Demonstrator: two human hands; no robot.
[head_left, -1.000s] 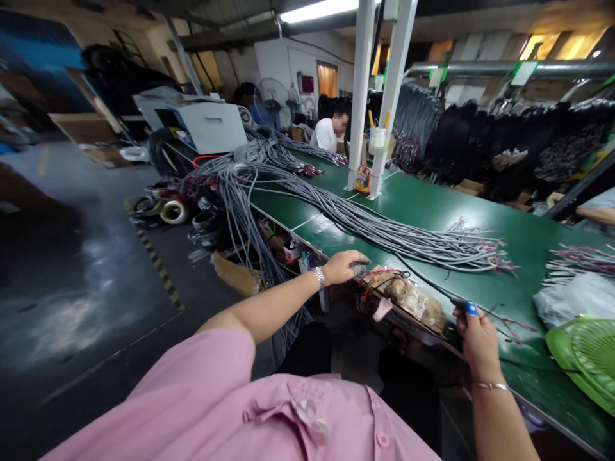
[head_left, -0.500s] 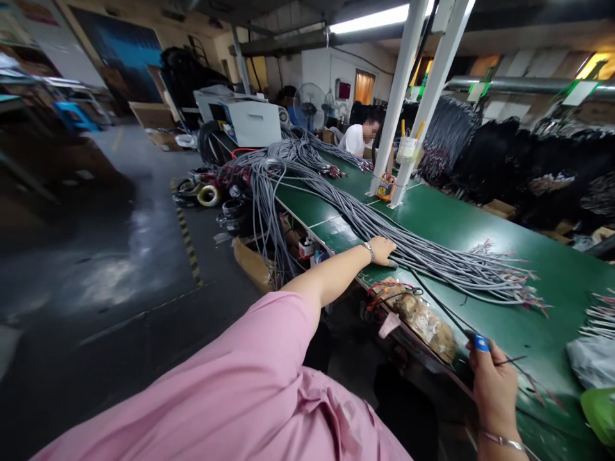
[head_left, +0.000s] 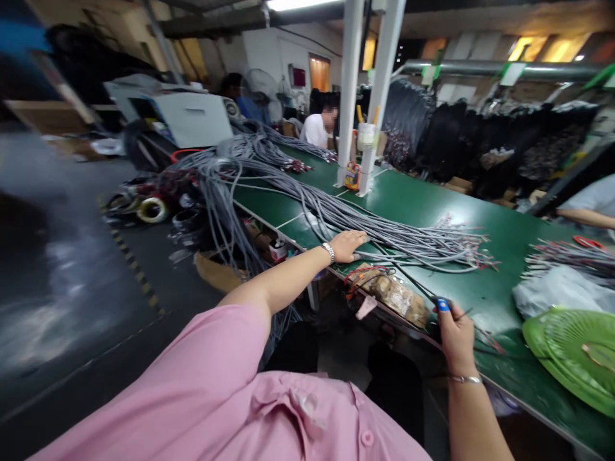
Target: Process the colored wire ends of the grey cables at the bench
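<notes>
My left hand [head_left: 348, 245] reaches out over the green table [head_left: 432, 205] and rests palm down on a long bundle of grey cables [head_left: 384, 234], its fingers curled over the strands. My right hand [head_left: 454, 328] is closed near the table's front edge, pinching a thin dark wire [head_left: 468, 314] and a small tool with a blue tip [head_left: 442, 305]. Between my hands lies a brownish wrapped block [head_left: 396, 294] with red wires on it.
White posts [head_left: 365, 96] stand on the table with a cup of pens. A green fan [head_left: 576, 355] and a plastic bag [head_left: 557, 291] lie at right. Another person [head_left: 319, 128] sits at the far end; someone's arm [head_left: 583, 218] shows at right. Cable coils and tape rolls [head_left: 154, 208] lie on the floor.
My left hand moved from the table's edge out onto the grey cable bundle and stays on it. My right hand kept its grip on the wire; the view swung left and back.
</notes>
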